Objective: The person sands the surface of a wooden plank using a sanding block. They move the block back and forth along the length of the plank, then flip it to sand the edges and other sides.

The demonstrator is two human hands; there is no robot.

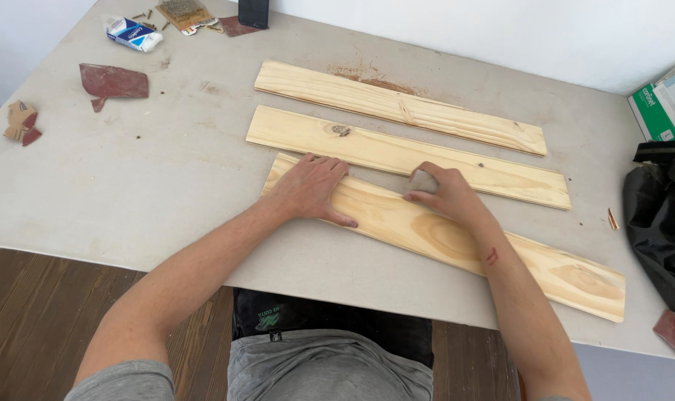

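Hands on nearest pale pine plank: left hand flat, fingers spread, gripping nothing; right hand curled around small grey sanding pad. Two matching planks beyond the hands; progress cannot be judged.

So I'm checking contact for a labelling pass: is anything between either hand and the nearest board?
The left hand lies flat on the nearest board with nothing between. Under the right hand, a small greyish pad sits between fingers and wood; what it is cannot be told for sure.
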